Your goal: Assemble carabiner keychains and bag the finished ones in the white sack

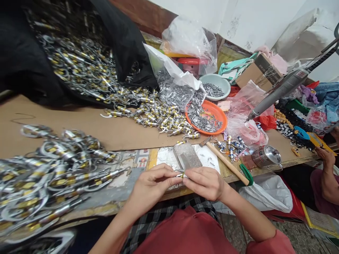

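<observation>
Near the table's front edge, my left hand (156,183) and my right hand (203,181) meet, fingertips pinched from both sides on a small silver-and-yellow metal piece (181,175). The fingers cover most of it. Just beyond them lies a grey metal block (187,156) on white paper (212,160) with small metal bits. A hammer (227,164) with a wooden handle rests to the right. Farther back is a heap of silver-and-yellow metal pieces (159,114), and a second heap (60,165) lies at the left.
An orange plate (224,120) and a pale bowl (225,86) hold metal parts. A black bag (129,42) spills pieces at the back left. A metal cup (266,157) and a grey tool (283,90) are on the right. Another person's hand (325,155) shows at the far right.
</observation>
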The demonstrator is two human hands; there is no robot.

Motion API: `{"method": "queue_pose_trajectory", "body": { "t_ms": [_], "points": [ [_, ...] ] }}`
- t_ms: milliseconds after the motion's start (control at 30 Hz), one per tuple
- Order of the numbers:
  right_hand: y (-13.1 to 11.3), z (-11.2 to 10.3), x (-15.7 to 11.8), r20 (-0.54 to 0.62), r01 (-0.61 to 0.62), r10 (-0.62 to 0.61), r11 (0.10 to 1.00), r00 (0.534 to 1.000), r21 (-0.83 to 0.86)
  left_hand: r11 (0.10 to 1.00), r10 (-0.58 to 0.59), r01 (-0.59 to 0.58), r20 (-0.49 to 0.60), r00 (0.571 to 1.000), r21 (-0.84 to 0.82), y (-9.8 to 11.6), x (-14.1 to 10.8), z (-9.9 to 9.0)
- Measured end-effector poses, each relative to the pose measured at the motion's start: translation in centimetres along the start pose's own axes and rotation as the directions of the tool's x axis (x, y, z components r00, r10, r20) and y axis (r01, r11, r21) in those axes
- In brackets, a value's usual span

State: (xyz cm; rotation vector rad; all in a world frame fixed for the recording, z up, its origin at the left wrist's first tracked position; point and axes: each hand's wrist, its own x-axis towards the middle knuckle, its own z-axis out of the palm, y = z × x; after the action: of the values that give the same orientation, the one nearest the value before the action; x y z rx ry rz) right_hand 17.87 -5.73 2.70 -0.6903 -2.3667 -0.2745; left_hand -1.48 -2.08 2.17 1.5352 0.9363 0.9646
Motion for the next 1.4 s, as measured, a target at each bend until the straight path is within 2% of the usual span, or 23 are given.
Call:
{"method": "queue_pose_trajectory", "body": {
  "t_ms": [133, 233, 333, 400, 533, 633, 700, 767, 833, 867, 933, 1067, 1167, 1200, 1233, 1300, 1367, 1400],
  "points": [
    [-0.6, 0.6, -0.4, -0.049, -0.118, 0.118, 0.993, 0.992, -0.007, 0.993, 0.082, -0.081, -0.005, 0.997, 0.090, 0.1, -0.1, -0.2],
    [-1.0, 0.9, -0.9, -0.071, -0.169, 0.169, 0.986, 0.983, 0.006, 0.993, 0.076, -0.078, 0.025, 0.997, 0.089, 0.0, -0.3, -0.3],
    [-1.5, 1.2, -1.1, -0.045, -0.239, 0.241, 0.970, 0.969, 0.053, 0.997, 0.038, -0.040, 0.029, 0.999, 0.070, -0.4, -0.7, -0.2],
    [-2.1, 1.6, -1.0, -0.055, -0.344, 0.352, 0.932, 0.934, 0.116, 0.999, -0.045, 0.045, 0.002, 0.999, 0.023, -1.1, -1.2, 0.0],
    [-3.3, 2.4, -0.8, -0.122, -0.535, 0.595, 0.781, 0.795, 0.322, 0.961, -0.224, 0.213, -0.047, 0.973, -0.177, -2.5, -2.1, 0.9],
    [-2.5, 2.1, -1.1, -0.049, -0.598, 0.655, 0.716, 0.754, 0.359, 0.931, -0.279, 0.267, -0.013, 0.960, -0.248, -2.9, -1.8, 1.2],
    [-0.9, 1.5, -1.7, 0.017, -0.663, 0.682, 0.704, 0.731, 0.256, 0.903, -0.307, 0.312, 0.065, 0.950, -0.294, -2.6, -1.0, 1.0],
    [1.2, 1.2, -2.4, 0.122, -0.735, 0.730, 0.678, 0.672, -0.003, 0.868, -0.321, 0.358, 0.160, 0.933, -0.344, -2.2, 0.0, 0.6],
    [2.9, 1.3, -3.1, 0.265, -0.715, 0.767, 0.641, 0.585, -0.280, 0.844, -0.332, 0.399, 0.236, 0.913, -0.357, -2.0, 0.9, 0.3],
    [3.5, 1.6, -3.3, 0.325, -0.683, 0.773, 0.634, 0.545, -0.361, 0.838, -0.338, 0.416, 0.262, 0.904, -0.352, -2.0, 1.3, 0.1],
    [4.0, 2.4, -3.4, 0.392, -0.644, 0.762, 0.646, 0.516, -0.408, 0.828, -0.351, 0.447, 0.310, 0.884, -0.338, -2.0, 1.9, -0.1],
    [4.4, 3.1, -3.0, 0.414, -0.633, 0.749, 0.661, 0.517, -0.403, 0.790, -0.349, 0.478, 0.360, 0.865, -0.384, -2.2, 2.3, -0.2],
    [5.0, 2.3, -2.4, 0.396, -0.655, 0.751, 0.657, 0.528, -0.374, 0.774, -0.340, 0.474, 0.355, 0.871, -0.420, -2.2, 2.2, -0.1],
    [5.0, 1.8, -2.1, 0.359, -0.674, 0.749, 0.660, 0.557, -0.331, 0.774, -0.340, 0.472, 0.351, 0.872, -0.422, -2.2, 2.2, -0.1],
    [4.8, 1.4, -1.8, 0.303, -0.691, 0.735, 0.676, 0.606, -0.258, 0.774, -0.340, 0.471, 0.349, 0.873, -0.424, -2.3, 2.1, -0.1],
    [3.9, 1.0, -1.1, 0.170, -0.658, 0.655, 0.752, 0.736, -0.043, 0.773, -0.337, 0.469, 0.350, 0.874, -0.428, -2.4, 2.0, -0.1],
    [2.7, 1.2, -0.5, 0.066, -0.499, 0.494, 0.858, 0.867, 0.123, 0.774, -0.324, 0.460, 0.353, 0.878, -0.435, -2.5, 2.0, -0.1],
    [2.2, 1.5, -0.3, 0.052, -0.403, 0.400, 0.904, 0.915, 0.146, 0.776, -0.314, 0.453, 0.353, 0.881, -0.439, -2.6, 2.0, -0.1]
  ]
}}
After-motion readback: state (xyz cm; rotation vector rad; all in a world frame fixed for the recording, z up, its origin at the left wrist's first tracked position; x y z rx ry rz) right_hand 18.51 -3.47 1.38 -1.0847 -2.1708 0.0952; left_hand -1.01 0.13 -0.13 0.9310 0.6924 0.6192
